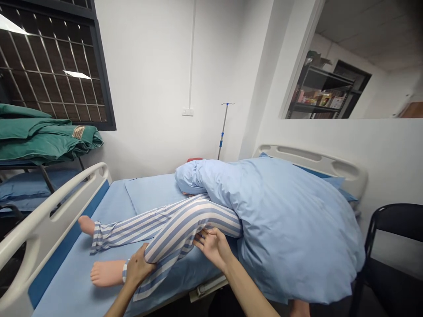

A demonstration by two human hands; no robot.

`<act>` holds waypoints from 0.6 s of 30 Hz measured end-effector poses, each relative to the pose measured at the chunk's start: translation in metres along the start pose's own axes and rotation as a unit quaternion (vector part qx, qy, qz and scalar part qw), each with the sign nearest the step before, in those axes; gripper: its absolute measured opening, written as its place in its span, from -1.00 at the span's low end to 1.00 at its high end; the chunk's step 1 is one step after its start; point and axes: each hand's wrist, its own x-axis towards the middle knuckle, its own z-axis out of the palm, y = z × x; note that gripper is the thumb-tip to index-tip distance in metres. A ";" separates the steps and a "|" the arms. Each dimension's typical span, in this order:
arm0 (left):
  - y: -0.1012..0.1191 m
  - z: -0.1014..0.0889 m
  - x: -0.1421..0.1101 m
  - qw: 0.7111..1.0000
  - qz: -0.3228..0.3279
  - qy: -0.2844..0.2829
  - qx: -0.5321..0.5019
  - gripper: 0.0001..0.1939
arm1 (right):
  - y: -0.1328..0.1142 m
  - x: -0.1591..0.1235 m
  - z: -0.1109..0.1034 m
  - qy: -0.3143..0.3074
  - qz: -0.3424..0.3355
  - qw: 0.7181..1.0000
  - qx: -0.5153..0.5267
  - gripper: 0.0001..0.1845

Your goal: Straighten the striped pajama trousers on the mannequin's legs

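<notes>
A figure in blue-and-white striped trousers (194, 215) lies on the bed, its upper part hidden under a light blue quilt (291, 220). The near leg is bent, with the knee raised. My left hand (140, 265) is closed round its lower leg, just above the ankle, with the thumb on top. Beneath the bent knee, my right hand (214, 247) is turned palm up, its curled fingers against the trouser leg; the fingertips are partly hidden. The near bare foot (107, 273) rests on the blue sheet beside my left hand. The far bare foot (86, 225) lies further back.
A cream footboard (66, 193) closes the left end of the bed; the headboard (350, 174) stands at the right. Behind is an IV pole (223, 132). A black chair (393, 220) stands at right. Green folded bedding (42, 136) lies on a rack at left.
</notes>
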 end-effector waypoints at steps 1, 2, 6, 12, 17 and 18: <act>0.005 0.006 0.001 1.000 -0.009 -0.001 -0.012 -0.61 | -0.003 0.000 0.001 0.000 -0.001 1.000 -0.007 -0.82; 0.009 0.011 0.002 1.000 -0.018 0.001 -0.019 -0.62 | -0.005 0.001 0.001 -0.001 -0.001 1.000 -0.014 -0.81; 0.012 0.021 0.005 0.999 -0.018 0.002 -0.034 -0.65 | -0.007 0.002 0.002 -0.003 -0.008 1.000 -0.023 -0.81; 0.002 0.016 0.007 0.998 0.032 -0.012 -0.051 -0.65 | -0.001 0.001 0.001 0.012 -0.021 1.000 -0.017 -0.83; -0.021 -0.003 0.010 0.998 0.059 -0.024 0.002 -0.56 | 0.011 0.000 0.000 0.020 -0.013 1.000 -0.011 -0.85; -0.028 -0.009 0.010 0.998 0.062 -0.019 0.018 -0.51 | 0.015 0.001 -0.001 0.022 -0.014 1.000 -0.007 -0.86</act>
